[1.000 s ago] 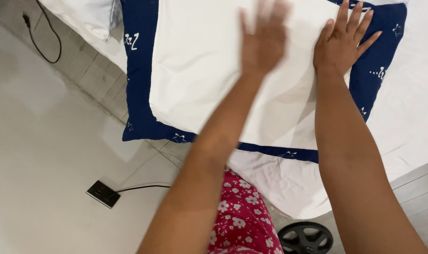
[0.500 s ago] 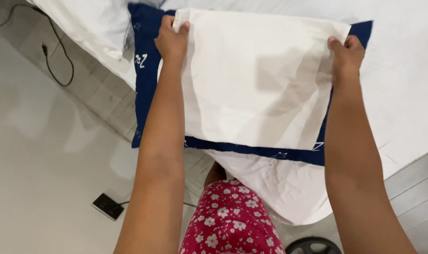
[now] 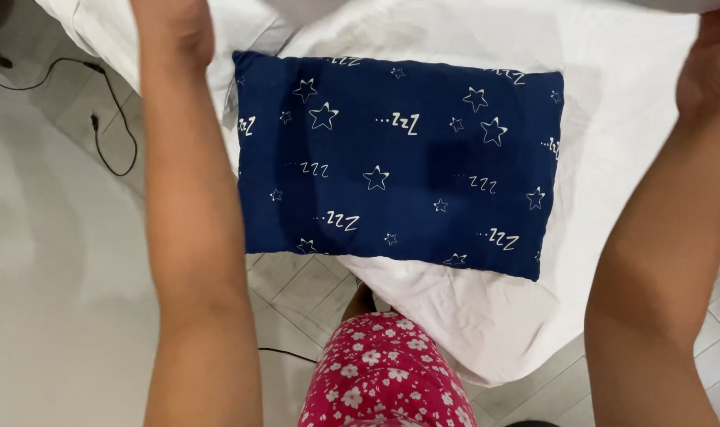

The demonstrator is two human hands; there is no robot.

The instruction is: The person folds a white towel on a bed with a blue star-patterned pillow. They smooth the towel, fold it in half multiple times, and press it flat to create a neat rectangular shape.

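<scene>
- The navy pillow (image 3: 399, 162) with white stars is lying flat on the white sheet (image 3: 613, 158), near the bed's front edge.
- The left hand (image 3: 174, 28) is reaching past the pillow's far left corner; its fingers are out of frame, so their state cannot be told.
- The right hand (image 3: 712, 67) is raised at the frame's right edge, touching white cloth; grip unclear.
- A black cable (image 3: 99, 119) is lying on the floor.
</scene>
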